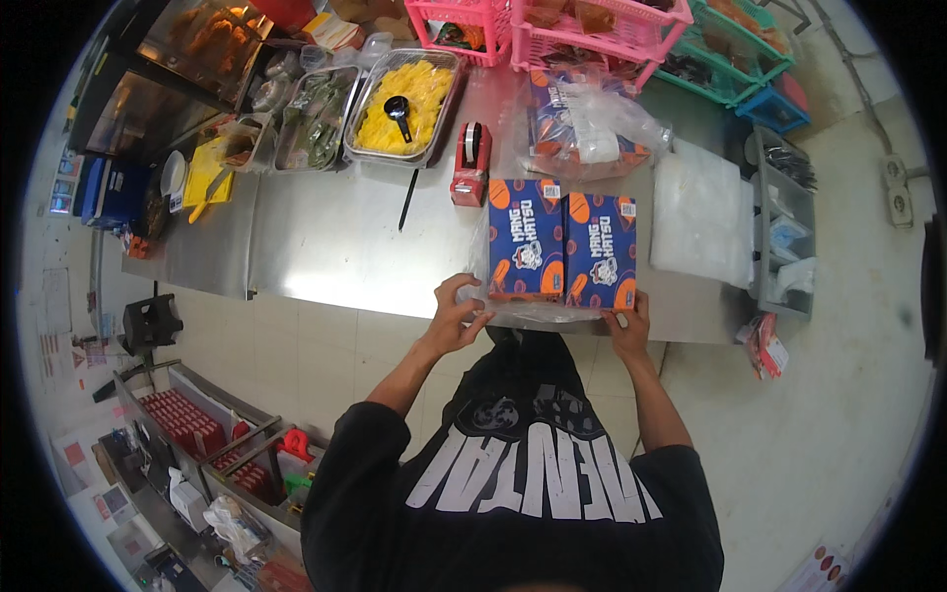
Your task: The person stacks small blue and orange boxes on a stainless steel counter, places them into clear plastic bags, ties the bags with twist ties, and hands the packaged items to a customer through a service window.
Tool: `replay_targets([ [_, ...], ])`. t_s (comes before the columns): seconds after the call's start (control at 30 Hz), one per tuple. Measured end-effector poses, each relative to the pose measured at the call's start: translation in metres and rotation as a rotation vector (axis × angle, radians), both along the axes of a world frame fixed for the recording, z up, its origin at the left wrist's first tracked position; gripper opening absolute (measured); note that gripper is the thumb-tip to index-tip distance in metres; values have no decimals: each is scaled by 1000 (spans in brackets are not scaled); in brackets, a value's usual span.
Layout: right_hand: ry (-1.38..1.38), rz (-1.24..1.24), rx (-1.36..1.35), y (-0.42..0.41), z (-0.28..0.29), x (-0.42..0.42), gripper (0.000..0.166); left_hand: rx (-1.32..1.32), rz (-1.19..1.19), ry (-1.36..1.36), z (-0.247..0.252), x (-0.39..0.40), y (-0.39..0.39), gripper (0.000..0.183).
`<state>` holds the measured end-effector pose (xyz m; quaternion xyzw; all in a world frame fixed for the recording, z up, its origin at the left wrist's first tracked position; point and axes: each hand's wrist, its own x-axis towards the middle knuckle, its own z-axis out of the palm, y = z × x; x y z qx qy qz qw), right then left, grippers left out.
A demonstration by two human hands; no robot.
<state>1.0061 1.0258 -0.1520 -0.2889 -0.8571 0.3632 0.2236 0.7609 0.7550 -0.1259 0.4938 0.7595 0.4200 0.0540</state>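
Two blue-and-orange printed cardboard boxes stand side by side near the front edge of the steel table, a left box (526, 240) and a right box (601, 251). A clear plastic bag (536, 314) shows beneath them and along their left and front sides. My left hand (453, 314) is at the bag's front left edge, its fingers curved and apart around loose film. Whether it pinches the film cannot be made out. My right hand (630, 327) grips the front right corner of the right box, thumb in front and fingers at the side.
Behind the boxes lies a bagged stack of similar boxes (570, 126). A red tape dispenser (471, 164) and black stick (408, 200) are to the left, near a tray of yellow food (414, 96). Plastic sheets (699, 214) and a grey organizer (780, 229) stand right.
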Motion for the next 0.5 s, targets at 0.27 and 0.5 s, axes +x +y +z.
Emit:
replay_targets([
  [0.27, 105, 6, -1233, 92, 15, -14, 42, -226, 462, -1224, 26, -78, 70, 59],
  [0.5, 226, 83, -1372, 82, 43, -101, 78, -75, 457, -1112, -11, -78, 117, 40],
])
